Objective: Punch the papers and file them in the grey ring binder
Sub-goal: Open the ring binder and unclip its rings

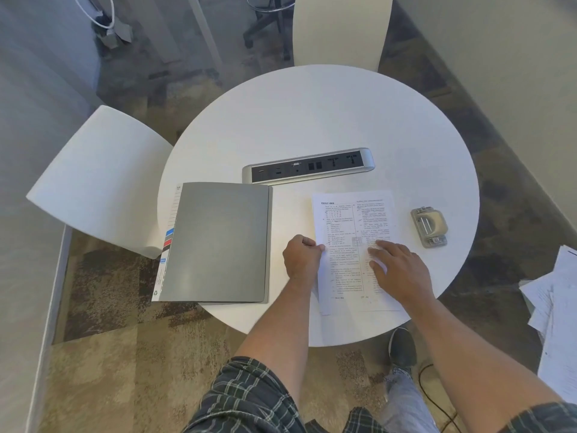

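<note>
A stack of printed papers [346,220] lies on the round white table [312,120], near its front edge. My left hand [301,259] pinches the papers' left edge with curled fingers. My right hand [399,270] rests flat on the sheets with its fingers spread. The grey ring binder [218,242] lies closed to the left of the papers, coloured divider tabs sticking out of its left side. A beige hole punch [429,226] sits to the right of the papers, apart from both hands.
A silver power and socket strip [309,165] is set into the table behind the binder and papers. White chairs stand at the left [100,179] and at the back [340,29]. More loose papers [555,310] lie at the right edge of view.
</note>
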Available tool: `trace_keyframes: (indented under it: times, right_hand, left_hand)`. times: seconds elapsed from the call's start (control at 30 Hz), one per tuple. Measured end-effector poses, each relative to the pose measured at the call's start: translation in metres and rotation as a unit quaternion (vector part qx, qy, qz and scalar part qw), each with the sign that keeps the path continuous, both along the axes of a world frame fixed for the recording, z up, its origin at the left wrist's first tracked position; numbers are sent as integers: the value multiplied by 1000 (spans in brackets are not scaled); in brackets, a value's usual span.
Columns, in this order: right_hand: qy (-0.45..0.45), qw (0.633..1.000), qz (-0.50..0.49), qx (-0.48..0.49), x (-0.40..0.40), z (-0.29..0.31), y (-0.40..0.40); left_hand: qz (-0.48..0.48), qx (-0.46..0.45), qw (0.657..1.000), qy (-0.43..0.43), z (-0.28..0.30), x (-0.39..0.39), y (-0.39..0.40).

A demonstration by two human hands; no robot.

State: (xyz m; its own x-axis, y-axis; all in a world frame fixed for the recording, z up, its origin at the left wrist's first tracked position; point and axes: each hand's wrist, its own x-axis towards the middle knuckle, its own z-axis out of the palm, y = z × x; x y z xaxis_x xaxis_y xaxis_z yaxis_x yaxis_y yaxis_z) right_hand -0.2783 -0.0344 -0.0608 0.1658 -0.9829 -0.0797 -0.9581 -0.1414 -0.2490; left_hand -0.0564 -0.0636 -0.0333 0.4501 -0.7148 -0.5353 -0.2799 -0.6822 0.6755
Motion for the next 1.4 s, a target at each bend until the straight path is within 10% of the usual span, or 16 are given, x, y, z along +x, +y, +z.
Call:
trace_keyframes:
  times: [0.43,0.73,1.0,1.4]
  right_hand:
    - [29,998,9,55,53,32,-7]
    - [50,938,301,162,137,39,12]
    - [65,919,333,200,148,40,17]
    - [-267,905,-32,330,145,40,-2]
  left_hand:
    - [-21,-33,991,-124,5,55,56]
    - [352,-14,935,-28,26,92,105]
    - [444,-29,891,96,38,111,104]
    - [342,-25,845,411,39,122,112]
